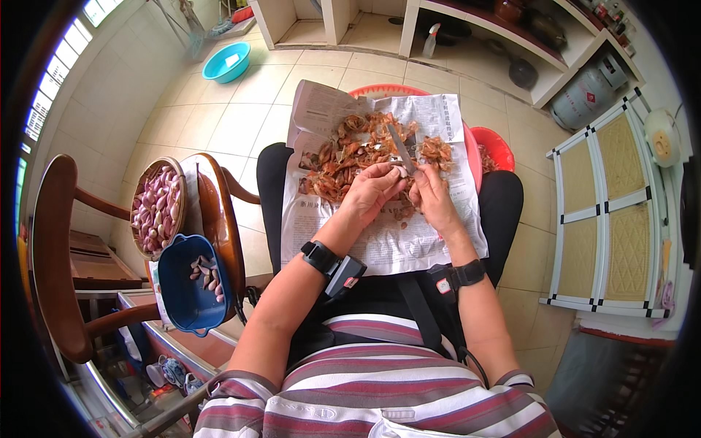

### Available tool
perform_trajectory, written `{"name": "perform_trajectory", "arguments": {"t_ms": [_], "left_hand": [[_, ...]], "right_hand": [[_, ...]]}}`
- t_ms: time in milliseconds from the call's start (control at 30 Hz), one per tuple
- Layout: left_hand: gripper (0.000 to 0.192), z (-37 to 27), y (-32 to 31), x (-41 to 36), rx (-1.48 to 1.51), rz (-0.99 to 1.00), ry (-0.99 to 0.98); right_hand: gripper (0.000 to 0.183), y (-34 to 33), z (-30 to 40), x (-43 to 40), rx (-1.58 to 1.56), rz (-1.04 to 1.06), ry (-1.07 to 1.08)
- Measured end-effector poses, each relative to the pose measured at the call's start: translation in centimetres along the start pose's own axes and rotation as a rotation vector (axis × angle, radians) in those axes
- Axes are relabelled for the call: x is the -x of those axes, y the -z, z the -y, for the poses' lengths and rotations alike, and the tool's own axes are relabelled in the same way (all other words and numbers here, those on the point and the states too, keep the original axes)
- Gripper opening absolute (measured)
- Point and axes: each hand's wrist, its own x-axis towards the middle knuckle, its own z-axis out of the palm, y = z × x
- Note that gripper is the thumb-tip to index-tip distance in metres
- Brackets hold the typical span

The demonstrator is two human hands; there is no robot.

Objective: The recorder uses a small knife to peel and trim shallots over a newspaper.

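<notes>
My left hand (373, 191) pinches a small pale shallot (403, 171) between thumb and fingertips. Against it, my right hand (434, 198) grips a small knife (401, 147), whose blade points away from me; its handle is hidden in my fingers. Beneath both hands a newspaper sheet (328, 241) is spread across my lap, over a red basin (391, 88). Reddish-brown shallots and loose dry skins (350, 156) lie heaped on the paper, with a smaller pile (436, 149) to the right.
At my left, a wooden chair (224, 219) bears a round basket (182, 211) of pinkish shallots and a blue plastic basin (183, 304) with several shallots. A red bucket (501, 139) holding skins stands beyond my right knee. A turquoise basin (211, 70) rests on the tiled floor (230, 120).
</notes>
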Motion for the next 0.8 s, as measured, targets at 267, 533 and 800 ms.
{"name": "perform_trajectory", "arguments": {"t_ms": [267, 533, 800], "left_hand": [[0.021, 0.0, -1.2, 0.6, -0.058, 0.052, -0.005], [0.028, 0.4, -0.9, 0.5, -0.111, 0.083, -0.038], [0.030, 0.4, -1.1, 0.5, -0.096, 0.073, -0.030]], "right_hand": [[0.021, 0.1, -1.5, -0.6, 0.017, -0.206, 0.100], [0.020, 0.2, -1.5, -0.4, 0.108, -0.219, 0.178], [0.022, 0.4, -1.8, -0.5, 0.160, -0.289, 0.154]]}}
